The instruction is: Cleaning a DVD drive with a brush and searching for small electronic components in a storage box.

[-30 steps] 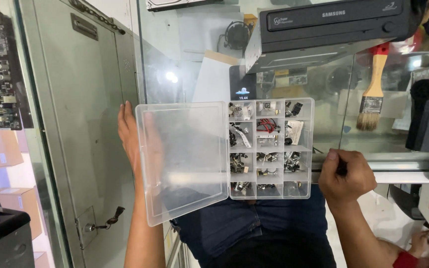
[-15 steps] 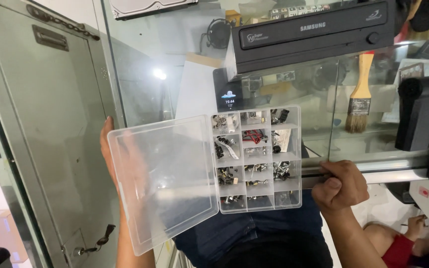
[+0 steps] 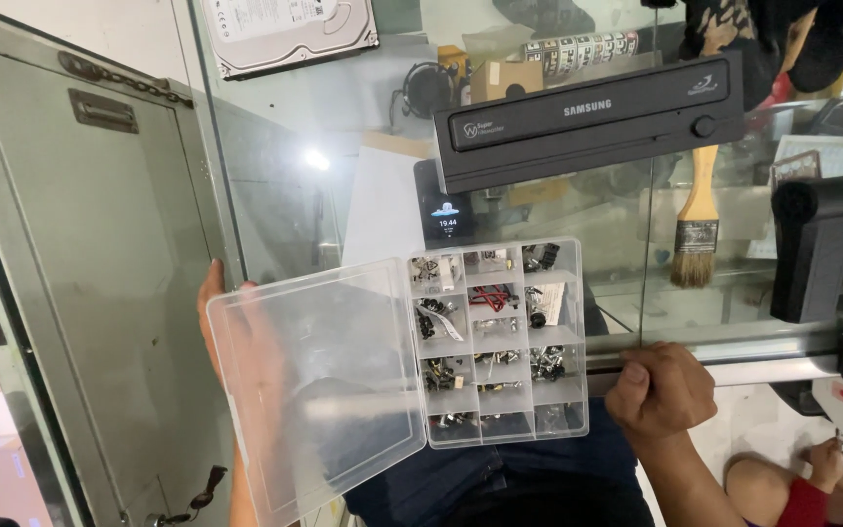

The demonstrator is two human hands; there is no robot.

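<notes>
A clear plastic compartment box (image 3: 498,342) is open in front of me, its cells holding several small screws, dark parts and one red piece. Its see-through lid (image 3: 329,381) folds out to the left. My left hand (image 3: 212,303) lies flat under that lid and carries the box; the fingers show through the plastic. My right hand (image 3: 661,390) is closed in a fist just right of the box, against the metal edge of the glass counter (image 3: 753,342). Nothing shows inside the fist.
A black optical drive (image 3: 587,117) lies on the glass above the box, with a paint brush (image 3: 697,224) and a black device (image 3: 817,244) to the right. A hard drive (image 3: 290,29) sits top left. A grey metal door (image 3: 80,273) stands at left. Another person's limb (image 3: 792,483) is at bottom right.
The box has tilted and dropped slightly with my left hand beneath it. My right hand has moved from the box's right edge down to the counter rail and closed into a fist.
</notes>
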